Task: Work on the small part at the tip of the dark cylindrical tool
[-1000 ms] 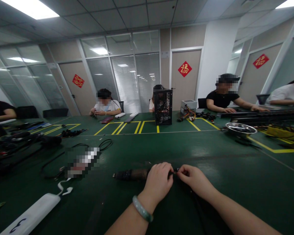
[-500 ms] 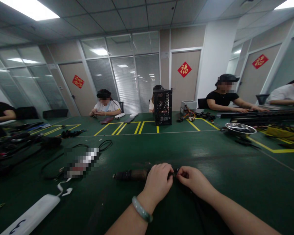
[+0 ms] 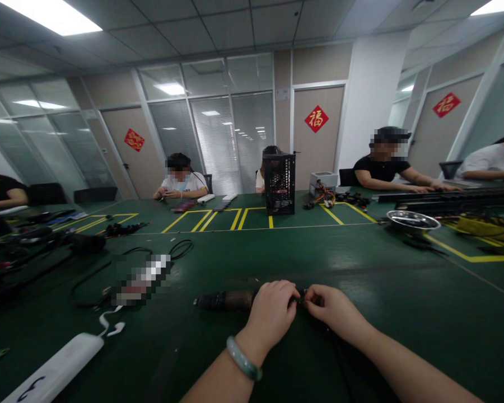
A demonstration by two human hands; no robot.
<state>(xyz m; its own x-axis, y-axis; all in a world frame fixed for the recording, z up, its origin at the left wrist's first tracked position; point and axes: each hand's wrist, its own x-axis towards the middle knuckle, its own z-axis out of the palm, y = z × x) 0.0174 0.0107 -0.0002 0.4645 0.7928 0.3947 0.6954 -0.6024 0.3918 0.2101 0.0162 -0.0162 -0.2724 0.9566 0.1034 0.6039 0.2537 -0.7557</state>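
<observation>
Two hands (image 3: 273,313) — three red signs (image 3: 316,118) — one bowl (image 3: 412,221)

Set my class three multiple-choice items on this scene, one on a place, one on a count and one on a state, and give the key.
1. Where is the metal bowl?
A. On the green table
B. On a chair
C. On the floor

2. How many red diamond door signs show?
A. One
B. Two
C. Three

3. What are the left hand and right hand doing?
A. Resting far apart
B. Both pinching a small dark part
C. Lifting the bowl

Key:
1. A, it rests on the tabletop, right of the hands.
2. C, one sign shows on each of three doors.
3. B, the fingers of both hands meet at it.
</observation>
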